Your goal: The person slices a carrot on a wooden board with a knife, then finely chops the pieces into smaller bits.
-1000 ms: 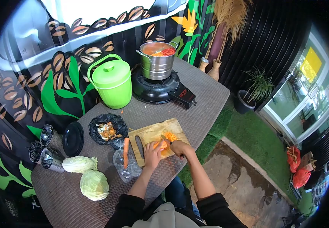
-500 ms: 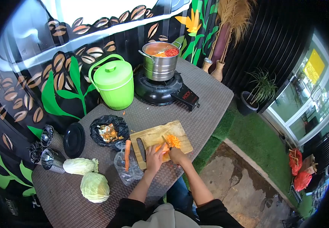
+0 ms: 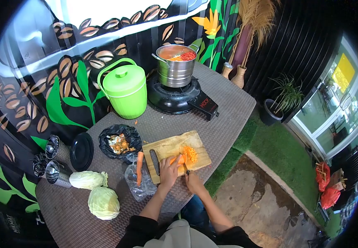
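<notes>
My left hand (image 3: pixel 169 171) is closed over a peeled carrot (image 3: pixel 182 159), pressing it on the wooden cutting board (image 3: pixel 167 145). Closed round the handle of a knife (image 3: pixel 187 170), my right hand (image 3: pixel 194 184) is at the board's near edge. The blade, mostly hard to make out, points away from me beside the carrot. Finely diced carrot (image 3: pixel 189 155) lies heaped on the board, just beyond the knife. Left of the board, another long carrot (image 3: pixel 139 168) rests on a clear plastic bag (image 3: pixel 134 182).
A steel pot (image 3: pixel 176 68) of red liquid and chopped pieces stands on a black portable stove (image 3: pixel 174 97). Nearby are a green lidded bucket (image 3: pixel 125 93), a black bag of peelings (image 3: pixel 119 140), two cabbages (image 3: pixel 103 203), metal utensil holders (image 3: pixel 58 174) and a black lid (image 3: pixel 81 152).
My right hand has drawn back toward me with the knife, to the board's near edge. My left hand stays on the carrot. The view has shifted slightly.
</notes>
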`<state>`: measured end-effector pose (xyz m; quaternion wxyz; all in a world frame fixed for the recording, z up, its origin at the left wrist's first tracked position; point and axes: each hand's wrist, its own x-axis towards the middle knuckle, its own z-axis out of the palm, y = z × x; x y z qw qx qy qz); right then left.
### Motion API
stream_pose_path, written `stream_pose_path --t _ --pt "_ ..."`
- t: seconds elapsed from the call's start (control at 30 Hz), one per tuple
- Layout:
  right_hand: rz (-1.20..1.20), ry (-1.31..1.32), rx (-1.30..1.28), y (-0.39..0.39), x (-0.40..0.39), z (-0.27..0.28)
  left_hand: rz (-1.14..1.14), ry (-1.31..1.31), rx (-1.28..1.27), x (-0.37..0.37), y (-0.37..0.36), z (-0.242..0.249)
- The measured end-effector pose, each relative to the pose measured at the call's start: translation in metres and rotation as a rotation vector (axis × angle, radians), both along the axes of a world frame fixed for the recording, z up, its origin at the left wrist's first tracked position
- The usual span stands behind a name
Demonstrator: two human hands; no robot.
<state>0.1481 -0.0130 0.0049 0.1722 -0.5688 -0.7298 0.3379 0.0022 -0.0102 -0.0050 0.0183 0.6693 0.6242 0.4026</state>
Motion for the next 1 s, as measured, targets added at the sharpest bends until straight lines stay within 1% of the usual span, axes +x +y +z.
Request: stream_pose_path --t 0.1,0.23,0.33,0.37,0.4,0.43,0.5,0.53,0.57,0.6,0.63,0.7,0.73,0.8,0.83,0.9,0.93,1.0 --pt "-0.071 -0.004 0.040 -0.017 -0.005 0.001 -0.017 -0.015 -0.012 -0.001 -0.001 0.000" --pt "-0.041 -0.011 -0.043 -0.009 -0.006 0.009 -0.007 -0.023 -0.016 -0.001 0.001 0.001" --pt "-0.017 -0.007 -0.063 0.002 0.003 -0.013 -0.003 -0.018 -0.019 -0.001 -0.005 0.004" --pt "0.031 0.055 -0.051 0.008 0.010 -0.024 0.033 -0.045 -0.029 -0.001 -0.006 0.006" --pt "0.080 0.117 -0.034 0.012 0.015 -0.022 0.070 -0.071 -0.033 -0.003 -0.004 0.006" --pt "0.092 0.167 -0.079 0.011 0.022 -0.021 0.072 -0.070 -0.026 -0.007 -0.004 0.007" --pt "0.051 0.193 -0.071 0.006 0.031 -0.014 0.184 -0.174 -0.075 -0.020 -0.010 0.007" --pt "0.008 0.218 -0.071 0.003 0.034 -0.009 0.184 -0.172 -0.074 -0.024 -0.011 0.007" --pt "0.009 0.220 -0.069 0.004 0.037 -0.009 0.233 -0.126 -0.088 -0.029 -0.011 0.008" --pt "-0.039 0.264 -0.058 0.005 0.041 -0.009 0.281 -0.079 -0.103 -0.030 -0.012 0.012" --pt "-0.089 0.308 -0.046 0.005 0.043 -0.010 0.279 -0.076 -0.101 -0.030 -0.013 0.017" --pt "-0.128 0.362 -0.045 0.008 0.046 -0.007 0.317 0.104 -0.069 -0.025 -0.016 0.029" --pt "-0.162 0.413 -0.047 0.009 0.047 -0.005 0.313 0.107 -0.066 -0.021 -0.016 0.038" --pt "-0.160 0.390 -0.042 0.013 0.047 -0.001 0.230 0.165 -0.059 -0.012 -0.016 0.051" --pt "-0.161 0.349 -0.046 0.015 0.046 0.003 0.228 0.167 -0.056 -0.009 -0.013 0.048" --pt "-0.165 0.309 -0.046 0.017 0.044 0.008 0.040 0.089 -0.007 -0.002 0.000 0.032" --pt "-0.164 0.316 -0.021 0.017 0.043 0.008 0.037 0.090 -0.004 0.002 0.007 0.025" --pt "-0.165 0.323 0.004 0.017 0.043 0.009 -0.268 -0.103 -0.198 0.010 0.018 0.016"
